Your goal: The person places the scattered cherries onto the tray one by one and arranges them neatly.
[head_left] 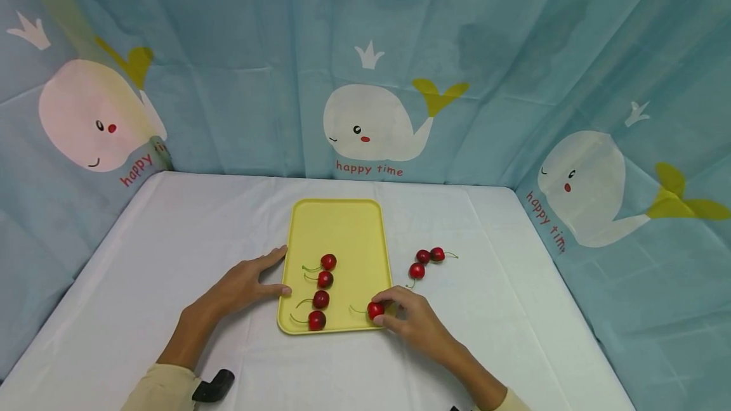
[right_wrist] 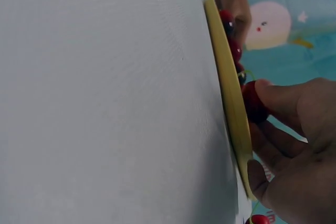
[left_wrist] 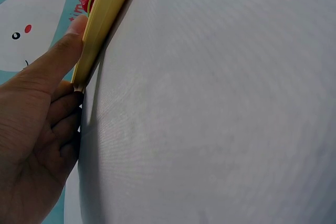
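A yellow tray (head_left: 342,227) lies on the white cloth. My left hand (head_left: 245,284) rests against its left edge, thumb and forefinger spread apart and touching the rim; the left wrist view shows the thumb (left_wrist: 65,51) at the tray's side. Over the tray's lower right corner, my right hand (head_left: 414,322) pinches a red cherry (head_left: 375,310) between thumb and forefinger, its green stem pointing left. In the right wrist view that cherry (right_wrist: 254,102) is right beside the tray rim (right_wrist: 231,87). Several stemmed cherries (head_left: 321,299) form a column on the tray's left half.
Three more cherries (head_left: 417,271) lie close together on the cloth, right of the tray. A blue curtain (head_left: 257,113) with whale prints stands behind and at both sides of the white-covered table (head_left: 228,214). A black object (head_left: 214,387) is by the left sleeve.
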`<state>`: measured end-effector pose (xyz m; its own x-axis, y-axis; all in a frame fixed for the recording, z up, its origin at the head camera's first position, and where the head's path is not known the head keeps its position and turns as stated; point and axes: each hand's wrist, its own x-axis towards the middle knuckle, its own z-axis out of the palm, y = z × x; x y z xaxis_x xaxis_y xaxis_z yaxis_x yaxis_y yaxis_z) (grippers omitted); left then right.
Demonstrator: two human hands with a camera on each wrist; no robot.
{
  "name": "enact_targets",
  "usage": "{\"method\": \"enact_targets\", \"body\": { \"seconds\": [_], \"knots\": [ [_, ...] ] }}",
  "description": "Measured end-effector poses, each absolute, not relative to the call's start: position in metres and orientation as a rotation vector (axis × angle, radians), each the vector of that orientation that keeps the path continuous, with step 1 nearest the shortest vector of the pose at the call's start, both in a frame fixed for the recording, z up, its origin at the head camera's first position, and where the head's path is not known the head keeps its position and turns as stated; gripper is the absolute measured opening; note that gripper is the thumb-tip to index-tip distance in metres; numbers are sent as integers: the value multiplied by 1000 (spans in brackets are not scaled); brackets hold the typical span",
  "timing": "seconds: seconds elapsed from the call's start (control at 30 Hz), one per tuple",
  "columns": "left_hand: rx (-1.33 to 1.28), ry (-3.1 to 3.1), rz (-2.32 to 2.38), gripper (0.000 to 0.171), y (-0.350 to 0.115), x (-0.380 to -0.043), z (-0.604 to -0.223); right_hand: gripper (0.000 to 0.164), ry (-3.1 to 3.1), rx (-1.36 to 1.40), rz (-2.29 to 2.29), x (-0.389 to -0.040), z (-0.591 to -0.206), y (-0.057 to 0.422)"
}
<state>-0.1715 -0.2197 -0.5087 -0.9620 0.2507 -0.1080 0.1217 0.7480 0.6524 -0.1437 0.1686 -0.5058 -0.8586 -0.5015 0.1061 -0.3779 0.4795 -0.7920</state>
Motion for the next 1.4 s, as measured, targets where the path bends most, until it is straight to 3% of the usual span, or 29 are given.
{"method": "enact_targets", "body": {
  "seconds": [1.4],
  "knots": [
    [286, 2762, 1004, 105, -221, -171, -510, 36, 2616, -790, -1336, -145, -503, 174]
  ]
}}
